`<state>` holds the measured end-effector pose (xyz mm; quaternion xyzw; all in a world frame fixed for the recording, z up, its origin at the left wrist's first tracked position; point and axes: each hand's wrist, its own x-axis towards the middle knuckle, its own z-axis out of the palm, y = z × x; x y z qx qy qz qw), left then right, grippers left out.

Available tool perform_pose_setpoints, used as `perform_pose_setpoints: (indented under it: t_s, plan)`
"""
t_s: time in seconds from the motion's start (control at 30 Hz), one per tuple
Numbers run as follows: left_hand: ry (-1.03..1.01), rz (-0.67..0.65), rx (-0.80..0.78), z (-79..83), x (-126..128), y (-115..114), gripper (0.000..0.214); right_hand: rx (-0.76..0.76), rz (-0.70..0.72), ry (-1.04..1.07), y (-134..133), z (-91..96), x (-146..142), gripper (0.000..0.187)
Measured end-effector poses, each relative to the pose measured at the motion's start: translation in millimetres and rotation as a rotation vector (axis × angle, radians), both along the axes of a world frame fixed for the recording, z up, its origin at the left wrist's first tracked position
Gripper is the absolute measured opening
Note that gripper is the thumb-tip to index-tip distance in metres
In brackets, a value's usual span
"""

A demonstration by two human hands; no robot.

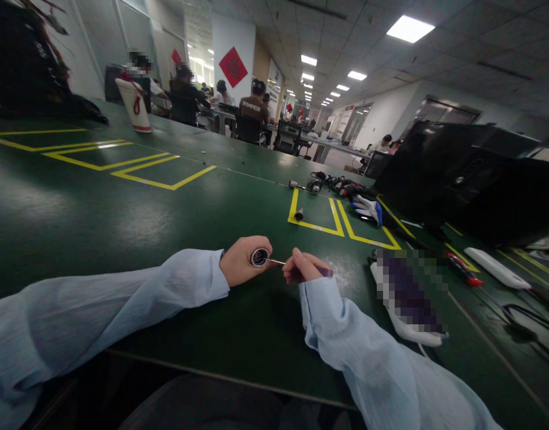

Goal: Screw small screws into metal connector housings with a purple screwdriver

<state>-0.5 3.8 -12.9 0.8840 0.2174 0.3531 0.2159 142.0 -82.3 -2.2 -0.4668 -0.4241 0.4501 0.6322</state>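
Observation:
My left hand (242, 261) is closed around a round, metal-rimmed cylindrical connector (259, 257), its dark open face turned toward me. Between the fingers of my right hand (304, 266) is a thin screwdriver (275, 261); part of its dark purplish handle sticks out behind the fingers. The metal shaft points left, and its tip reaches the face of the connector. How deep the tip sits is too small to tell. Both hands are held above the green table near its front edge.
A small metal cylinder (298, 214) stands in a yellow taped box. Behind it lie connectors with cables (330, 181) and a blue-white glove (367, 209). To the right are a white device (406, 310) with a blurred screen, a red-black tool (463, 269) and black boxes (457, 179). A cup (135, 107) stands far left.

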Motion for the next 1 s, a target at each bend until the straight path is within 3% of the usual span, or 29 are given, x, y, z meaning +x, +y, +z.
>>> perform_pose_setpoints:
  t_s: [0.3,0.57,0.8,0.9,1.0]
  plan:
    - [-0.125,-0.043,-0.047,4.1,-1.6,-4.6,0.025,0.072,0.075,0.016,0.5,2.2,2.2,0.034]
    - [-0.038,-0.036,-0.04,5.2,-5.1,-7.6,0.02,0.225,0.031,-0.264,-2.4,1.4,-6.4,0.038]
    - [-0.053,-0.03,-0.054,7.3,-4.2,-8.1,0.022,-0.007,0.154,0.089,3.7,-0.4,-1.4,0.035]
    - [-0.074,-0.023,-0.051,6.0,-3.6,-6.2,0.025,0.019,0.165,0.115,5.1,-2.7,-0.5,0.033]
    - [-0.084,-0.025,-0.053,5.0,-3.6,-5.2,0.026,0.118,0.121,-0.021,4.1,-3.3,-0.2,0.036]
